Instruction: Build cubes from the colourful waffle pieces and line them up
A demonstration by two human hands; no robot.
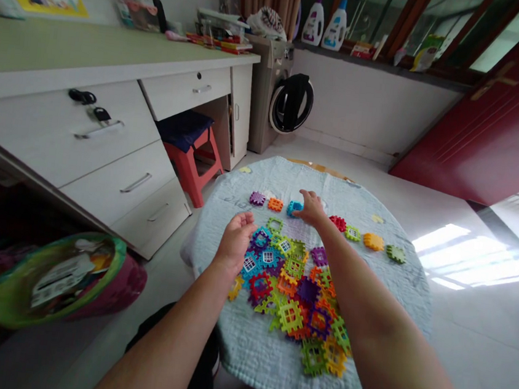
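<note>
My right hand reaches to the far row of plastic interlocking blocks, its thumb and forefinger around a blue interlocking block on the cloth. Part of that block is hidden by the fingers. At the left edge of the loose pile is my left hand, fingers loosely bent and apart, with nothing visible in it. Beside it lie a dark blue square piece and a light blue window piece. The pile also holds green, red, orange, yellow and purple pieces, such as a yellow-green frame.
In the row stand purple, orange, red, yellow and green blocks. A pale blue cloth covers the round table. Left are a full bin and drawers; a red stool stands behind.
</note>
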